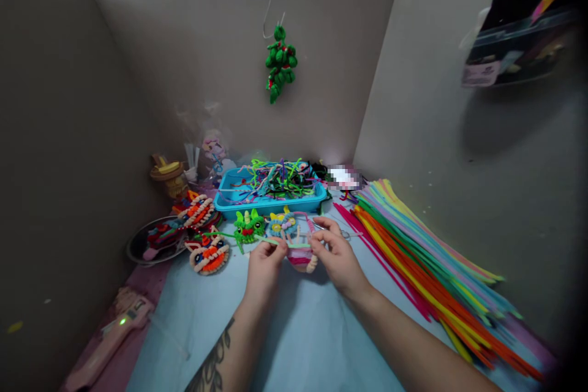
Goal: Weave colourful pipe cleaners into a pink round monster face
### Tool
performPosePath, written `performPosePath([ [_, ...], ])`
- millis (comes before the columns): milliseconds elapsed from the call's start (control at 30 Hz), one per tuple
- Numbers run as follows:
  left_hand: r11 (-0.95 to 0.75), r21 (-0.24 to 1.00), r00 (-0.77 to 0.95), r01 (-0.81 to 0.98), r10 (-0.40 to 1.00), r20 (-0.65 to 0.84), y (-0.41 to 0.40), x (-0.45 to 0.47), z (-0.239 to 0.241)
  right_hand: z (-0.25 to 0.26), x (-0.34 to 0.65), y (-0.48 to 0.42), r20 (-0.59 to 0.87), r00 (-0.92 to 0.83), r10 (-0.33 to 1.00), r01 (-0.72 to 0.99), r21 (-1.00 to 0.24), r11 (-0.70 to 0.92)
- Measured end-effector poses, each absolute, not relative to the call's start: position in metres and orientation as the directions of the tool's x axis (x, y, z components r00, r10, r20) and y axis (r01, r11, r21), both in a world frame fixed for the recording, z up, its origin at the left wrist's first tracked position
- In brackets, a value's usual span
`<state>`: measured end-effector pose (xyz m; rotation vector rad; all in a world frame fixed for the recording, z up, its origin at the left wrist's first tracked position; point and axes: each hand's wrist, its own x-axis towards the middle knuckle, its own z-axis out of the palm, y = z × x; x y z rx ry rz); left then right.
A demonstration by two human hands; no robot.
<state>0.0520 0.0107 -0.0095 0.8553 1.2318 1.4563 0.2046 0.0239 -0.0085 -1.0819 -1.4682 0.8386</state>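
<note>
A short pale green pipe cleaner (298, 245) is stretched between my two hands. My left hand (267, 257) is closed, pinching its left part between thumb and fingers. My right hand (335, 251) is closed too, gripping the other end. Metal scissors (348, 234) show by my right fingers, their handle loops out to the right; whether the hand holds them is unclear. Just beyond and below the strip lies a pink and cream pipe-cleaner piece (301, 260), partly hidden. Past my fingers sit a green pipe-cleaner animal face (248, 226) and a blue-yellow one (282, 225).
A blue tray (271, 204) heaped with pipe-cleaner scraps stands behind. Long coloured pipe cleaners (413, 263) lie at right. Orange-cream faces (210, 255) and a metal bowl (138, 248) are left, with a pink glue gun (114, 337) nearer. Grey partitions (220, 61) enclose the table.
</note>
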Motion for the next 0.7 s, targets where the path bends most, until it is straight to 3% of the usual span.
performPosePath([
  [700, 0.135, 0.963, -0.155, -0.233, 0.972, -0.174, 0.0045, 0.0529, -0.002, -0.014, 0.2036, 0.0264, 0.356, -0.068, 0.932, 0.222, -0.905, 0.362],
])
